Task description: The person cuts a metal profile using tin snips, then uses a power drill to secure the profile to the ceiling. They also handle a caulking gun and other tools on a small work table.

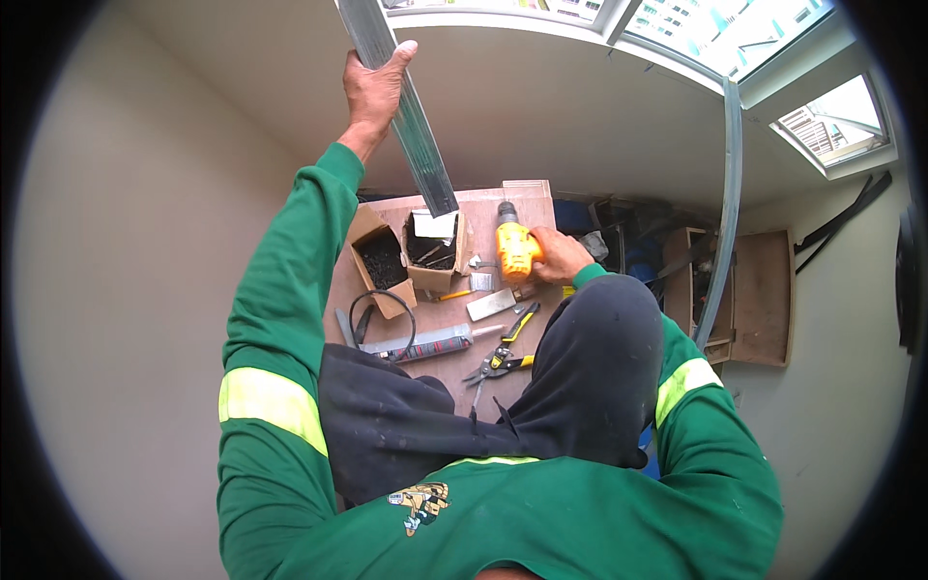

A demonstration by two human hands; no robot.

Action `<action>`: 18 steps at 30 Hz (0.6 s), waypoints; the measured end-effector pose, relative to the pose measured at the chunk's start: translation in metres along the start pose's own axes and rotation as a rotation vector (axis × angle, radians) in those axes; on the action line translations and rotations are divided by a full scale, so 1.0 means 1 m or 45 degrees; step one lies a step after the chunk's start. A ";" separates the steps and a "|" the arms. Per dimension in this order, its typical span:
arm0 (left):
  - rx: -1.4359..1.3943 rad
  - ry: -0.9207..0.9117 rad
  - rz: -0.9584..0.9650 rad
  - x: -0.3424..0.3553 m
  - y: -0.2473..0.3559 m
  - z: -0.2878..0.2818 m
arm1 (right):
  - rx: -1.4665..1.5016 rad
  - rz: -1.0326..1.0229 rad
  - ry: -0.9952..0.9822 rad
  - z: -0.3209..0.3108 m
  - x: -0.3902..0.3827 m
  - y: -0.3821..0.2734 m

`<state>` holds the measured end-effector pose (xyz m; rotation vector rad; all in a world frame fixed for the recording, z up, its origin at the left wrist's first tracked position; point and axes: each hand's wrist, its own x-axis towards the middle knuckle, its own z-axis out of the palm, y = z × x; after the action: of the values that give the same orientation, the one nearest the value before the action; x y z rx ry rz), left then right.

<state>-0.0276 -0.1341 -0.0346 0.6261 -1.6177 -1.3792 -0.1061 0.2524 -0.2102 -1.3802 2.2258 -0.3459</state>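
High up, my left hand grips a long galvanised metal channel, whose lower end hangs over the boxes. My right hand is closed on a yellow-orange drill at the back of the wooden board. Two cardboard boxes hold dark screws and small metal bits. Around them are a pencil, a pale block, a sealant tube, a looped black cable and yellow-and-black snips. My bent legs frame the nearer part of the board.
White walls surround me, with windows above. Another metal channel stands upright at the right, beside an open wooden box. Dark clutter lies behind the board; black strips are on the right wall.
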 end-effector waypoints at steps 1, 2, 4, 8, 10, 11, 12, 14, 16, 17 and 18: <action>-0.035 0.051 -0.021 0.001 -0.005 -0.002 | 0.122 0.064 0.016 -0.002 -0.012 0.003; -0.050 0.106 -0.087 0.001 -0.010 -0.002 | 0.242 0.105 0.073 -0.004 -0.025 0.006; -0.088 0.091 -0.074 0.002 -0.019 0.000 | 0.477 0.218 0.302 -0.002 -0.050 0.010; -0.037 0.009 -0.109 -0.003 -0.029 0.022 | 0.990 0.470 0.685 -0.015 -0.087 0.014; -0.099 -0.009 -0.078 -0.010 -0.031 0.038 | 1.397 0.474 0.731 -0.045 -0.107 0.007; -0.132 -0.012 -0.057 -0.013 -0.030 0.046 | 1.358 0.299 0.842 -0.069 -0.108 0.003; -0.118 -0.050 -0.086 -0.014 -0.030 0.054 | 1.478 0.178 0.959 -0.091 -0.106 -0.007; -0.075 -0.110 -0.182 -0.018 -0.027 0.067 | 1.578 0.074 1.167 -0.141 -0.111 -0.034; -0.102 -0.168 -0.141 -0.020 -0.023 0.075 | 1.591 -0.095 1.328 -0.190 -0.115 -0.066; -0.092 -0.177 -0.145 -0.021 -0.021 0.079 | 1.661 -0.183 1.355 -0.210 -0.116 -0.082; -0.063 -0.181 -0.166 -0.022 -0.020 0.082 | 1.710 -0.305 1.364 -0.228 -0.119 -0.098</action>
<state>-0.0916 -0.0798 -0.0591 0.6257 -1.6725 -1.5856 -0.1088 0.3035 0.0599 -0.6284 1.5625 -2.5063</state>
